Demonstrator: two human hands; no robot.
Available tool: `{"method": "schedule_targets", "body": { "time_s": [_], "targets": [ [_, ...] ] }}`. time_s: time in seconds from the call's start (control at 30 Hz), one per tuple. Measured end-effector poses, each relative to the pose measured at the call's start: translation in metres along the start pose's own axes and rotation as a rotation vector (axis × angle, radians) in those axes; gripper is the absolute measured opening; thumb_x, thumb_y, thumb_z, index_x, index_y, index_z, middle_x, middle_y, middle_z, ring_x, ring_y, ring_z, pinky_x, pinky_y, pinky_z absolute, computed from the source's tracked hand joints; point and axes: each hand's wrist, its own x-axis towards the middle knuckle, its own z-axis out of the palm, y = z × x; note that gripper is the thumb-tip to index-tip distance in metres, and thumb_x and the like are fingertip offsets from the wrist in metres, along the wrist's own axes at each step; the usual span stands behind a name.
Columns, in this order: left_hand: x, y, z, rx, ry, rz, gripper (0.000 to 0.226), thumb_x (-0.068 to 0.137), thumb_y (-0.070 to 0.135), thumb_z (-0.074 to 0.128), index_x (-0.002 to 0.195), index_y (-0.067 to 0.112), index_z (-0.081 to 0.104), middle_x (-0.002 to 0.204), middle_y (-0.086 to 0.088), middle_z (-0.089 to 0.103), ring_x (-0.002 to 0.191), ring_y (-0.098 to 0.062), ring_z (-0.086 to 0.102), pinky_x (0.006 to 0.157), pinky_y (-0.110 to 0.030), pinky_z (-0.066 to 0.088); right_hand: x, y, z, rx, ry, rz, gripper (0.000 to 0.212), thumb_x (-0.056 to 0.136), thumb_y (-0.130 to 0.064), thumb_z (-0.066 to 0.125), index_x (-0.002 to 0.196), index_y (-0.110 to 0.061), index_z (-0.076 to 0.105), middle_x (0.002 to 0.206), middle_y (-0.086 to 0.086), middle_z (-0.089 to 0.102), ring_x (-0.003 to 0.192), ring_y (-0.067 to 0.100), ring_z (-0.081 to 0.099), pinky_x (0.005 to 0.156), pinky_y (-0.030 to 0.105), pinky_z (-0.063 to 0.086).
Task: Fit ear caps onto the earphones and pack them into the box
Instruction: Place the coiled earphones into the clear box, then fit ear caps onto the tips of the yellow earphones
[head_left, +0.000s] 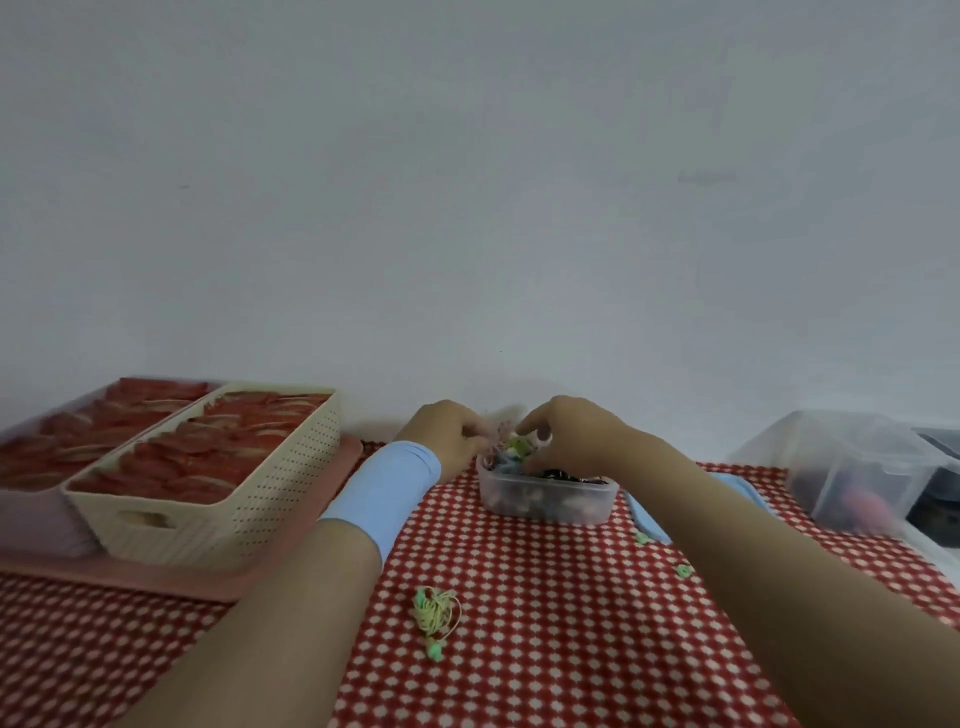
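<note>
A small clear plastic box (545, 501) stands at the far middle of the table, filled with tangled earphones in several colours. My left hand (447, 431) is at its far left rim, fingers curled into pale cords there. My right hand (566, 431) reaches over the box from the right, fingers curled down on a green piece (517, 447) at the top of the pile. A coiled green earphone set (436, 613) lies on the cloth nearer to me, between my forearms. Two small green ear caps (643, 538) (684, 570) lie loose to the right of the box.
A cream perforated basket (208, 525) and a pale tray (31, 504), both full of red packets, sit on a pink board (291, 561) at left. A blue lid (649, 514) lies behind my right forearm. A clear lidded bin (852, 467) stands at far right. The table has a red dotted cloth (545, 649).
</note>
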Motion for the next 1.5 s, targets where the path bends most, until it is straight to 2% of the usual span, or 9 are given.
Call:
{"method": "schedule_targets", "body": {
  "time_s": [0.2,0.37,0.53,0.73,0.9,1.1,1.23,1.4,1.5],
  "targets": [
    [-0.008,-0.001,0.009,-0.01,-0.03,0.113,0.019,0.093,0.034,0.06,0.106,0.032,0.075,0.107,0.007,0.069,0.096,-0.011,0.06,0.088,-0.03,0.049,-0.005,0.0,-0.007,0.109,0.03,-0.023,0.013,0.092,-0.025,0.073,0.102,-0.025,0.081,0.101,-0.011,0.074,0.093,0.009,0.065,0.085,0.026,0.052],
    [-0.01,0.003,0.016,0.139,-0.068,0.112,0.021,0.092,0.035,0.059,0.101,0.028,0.077,0.097,0.004,0.07,0.085,-0.015,0.06,0.078,-0.029,0.048,-0.005,-0.003,0.01,-0.025,-0.028,-0.001,0.016,0.094,-0.031,0.067,0.102,-0.034,0.081,0.1,-0.015,0.073,0.088,0.006,0.063,0.084,0.028,0.055],
    [-0.028,0.003,0.004,-0.023,0.058,0.104,0.025,0.098,0.027,0.053,0.111,0.025,0.073,0.099,0.009,0.061,0.086,-0.006,0.054,0.081,-0.023,0.039,-0.024,-0.019,-0.002,-0.032,0.204,-0.082,0.019,0.097,-0.026,0.062,0.104,-0.029,0.079,0.109,-0.011,0.071,0.092,0.008,0.06,0.082,0.028,0.052],
    [-0.076,-0.008,-0.007,0.258,-0.408,-0.118,0.032,0.093,0.018,0.051,0.121,0.021,0.066,0.111,-0.005,0.07,0.089,-0.02,0.065,0.073,-0.027,0.05,-0.056,-0.064,0.024,0.075,-0.241,-0.2,0.026,0.081,-0.038,0.071,0.105,-0.036,0.078,0.104,-0.016,0.076,0.097,0.005,0.069,0.094,0.033,0.056],
    [-0.106,-0.019,-0.006,0.038,-0.603,-0.289,0.043,0.084,0.04,0.07,0.12,0.016,0.065,0.105,-0.003,0.07,0.091,-0.016,0.07,0.08,-0.029,0.06,-0.066,-0.083,0.059,0.007,-0.346,-0.206,0.036,0.084,-0.036,0.079,0.118,-0.023,0.076,0.114,-0.003,0.075,0.102,0.015,0.069,0.097,0.035,0.055],
    [-0.108,-0.016,0.001,-0.117,-0.51,-0.132,0.018,0.085,0.013,0.074,0.103,0.012,0.071,0.092,-0.004,0.071,0.08,-0.02,0.073,0.079,-0.03,0.061,-0.079,-0.064,0.054,0.136,-0.213,-0.156,0.022,0.089,-0.036,0.075,0.103,-0.021,0.08,0.1,-0.002,0.078,0.09,0.016,0.071,0.086,0.033,0.058],
    [-0.097,0.007,0.005,-0.207,-0.353,0.023,0.015,0.087,0.015,0.071,0.101,0.013,0.072,0.08,0.004,0.069,0.07,-0.013,0.068,0.07,-0.021,0.056,-0.09,-0.034,0.03,0.451,-0.151,-0.063,0.011,0.094,-0.029,0.07,0.092,-0.018,0.074,0.087,0.003,0.077,0.078,0.018,0.074,0.061,0.028,0.059],
    [-0.082,0.038,0.015,-0.546,-0.257,0.05,0.027,0.087,0.008,0.07,0.113,0.015,0.065,0.105,-0.005,0.072,0.072,-0.011,0.062,0.064,-0.02,0.05,-0.104,0.012,0.006,0.83,-0.221,-0.013,0.023,0.095,-0.022,0.072,0.112,-0.01,0.063,0.096,0.008,0.076,0.084,0.016,0.07,0.083,0.035,0.055],
    [-0.07,0.053,0.022,-0.542,-0.245,0.08,0.021,0.087,0.013,0.071,0.107,0.018,0.068,0.098,0.0,0.071,0.078,-0.009,0.063,0.069,-0.022,0.049,-0.108,0.038,-0.002,0.849,-0.287,-0.028,0.025,0.096,-0.019,0.07,0.118,-0.007,0.065,0.096,0.01,0.076,0.088,0.02,0.071,0.085,0.034,0.055]
  ]
}}
